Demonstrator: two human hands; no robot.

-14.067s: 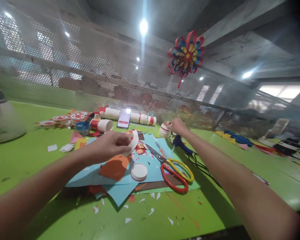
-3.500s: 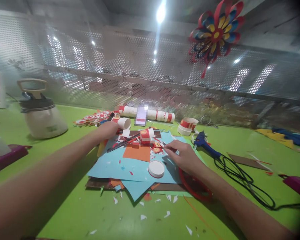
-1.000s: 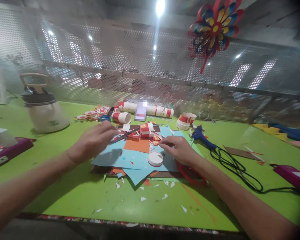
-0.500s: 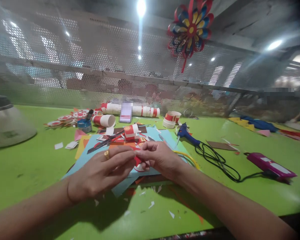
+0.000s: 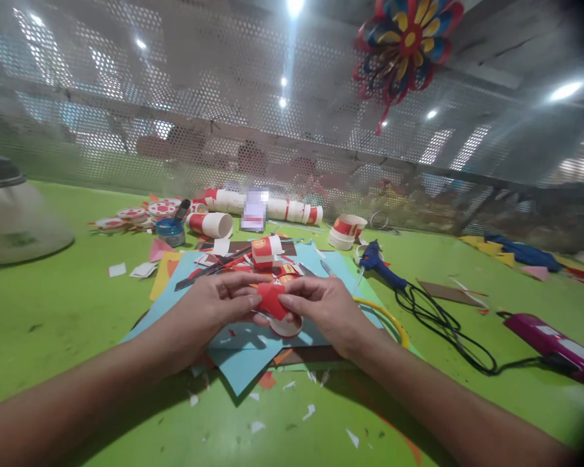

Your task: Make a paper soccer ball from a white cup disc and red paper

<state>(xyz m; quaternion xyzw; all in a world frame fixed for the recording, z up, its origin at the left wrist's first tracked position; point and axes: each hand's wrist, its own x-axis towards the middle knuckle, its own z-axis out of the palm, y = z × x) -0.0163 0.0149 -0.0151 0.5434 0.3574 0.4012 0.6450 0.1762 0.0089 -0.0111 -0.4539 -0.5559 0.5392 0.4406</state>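
Observation:
A small red paper piece [image 5: 271,300] is pinched between both hands above the light blue paper [image 5: 246,366]. My left hand [image 5: 219,305] grips its left edge between thumb and fingers. On the opposite edge, the thumb and index finger of my right hand [image 5: 321,308] are closed. Just below the red piece is a white round piece with a red rim [image 5: 286,326], partly covered. Behind the hands stands a cut red and white paper cup piece [image 5: 267,250], with dark and red strips around it.
A blue glue gun [image 5: 382,267] with a black cable lies right of the papers, near a purple power strip [image 5: 555,340]. A blue jar [image 5: 170,232], paper cups [image 5: 210,224] and a phone [image 5: 254,211] stand behind. Paper scraps litter the front.
The red piece now shows more fully between the hands, which were closer together before. The left hand has turned and its ring is out of sight. The whole view has shifted slightly.

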